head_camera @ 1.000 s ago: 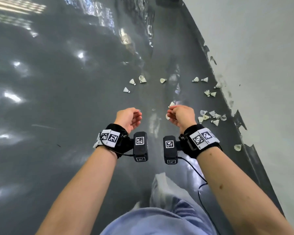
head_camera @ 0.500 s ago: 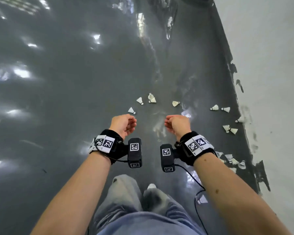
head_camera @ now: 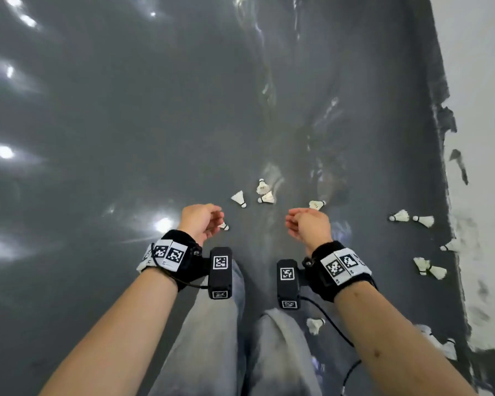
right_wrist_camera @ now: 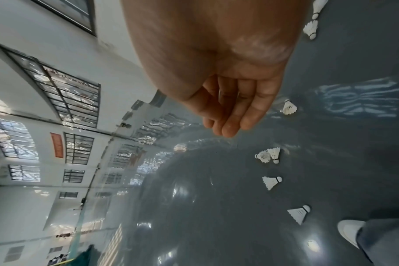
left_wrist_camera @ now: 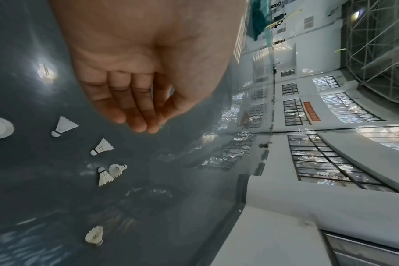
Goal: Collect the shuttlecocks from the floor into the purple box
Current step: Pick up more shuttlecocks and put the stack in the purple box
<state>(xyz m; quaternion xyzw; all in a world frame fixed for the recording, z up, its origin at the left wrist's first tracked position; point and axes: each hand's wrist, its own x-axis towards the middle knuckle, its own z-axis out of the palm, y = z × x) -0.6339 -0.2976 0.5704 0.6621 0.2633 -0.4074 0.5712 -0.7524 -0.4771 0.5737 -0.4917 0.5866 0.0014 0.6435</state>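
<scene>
Head view: left hand point(head_camera: 202, 221) and right hand point(head_camera: 307, 225) hang loosely curled, holding nothing, above the glossy grey floor point(head_camera: 97, 138). Purple box isn't in view, and the light white feather shuttlecocks point(head_camera: 265, 192) just beyond the left hand could get kicked and scatter.

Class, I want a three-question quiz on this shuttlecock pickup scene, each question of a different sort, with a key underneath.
1. True or false: the left hand grips a white feathered shuttlecock.
2. Multiple choice: the two touching shuttlecocks lie (A) ahead of both hands on the glossy grey floor, (B) inside a box, (C) on the person's light shoe.
3. Fill in: the purple box is ____ in all three views.

Key: 1 false, the fingers hang loosely curled and hold nothing, like the right hand. 2 A. 3 unseen.
</scene>
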